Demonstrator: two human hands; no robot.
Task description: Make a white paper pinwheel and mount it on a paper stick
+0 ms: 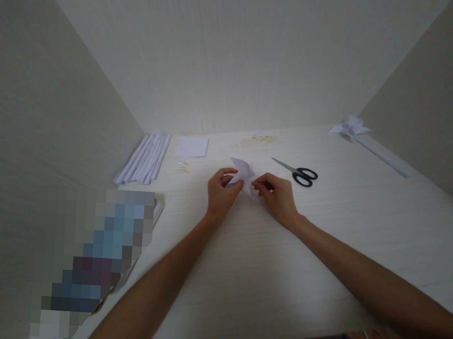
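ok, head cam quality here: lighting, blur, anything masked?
Head view: dim, flat light, no glare, faint shadows; wide-angle stretch splays the walls; a pixelated block masks the lower left; the white paper pinched between the left hand and right hand barely separates from the pale table.

A paper-craft work booth: plain pale partition walls (233, 57) close in a whitish wood-grain tabletop (266, 274) bearing black-handled scissors (298, 173), stacked white paper strips (146, 158) and a finished white paper flower (350, 126).

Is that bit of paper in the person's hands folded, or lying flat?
Folded. The white paper shows angled flaps, one rising off the table, pinched between the left hand and right hand.
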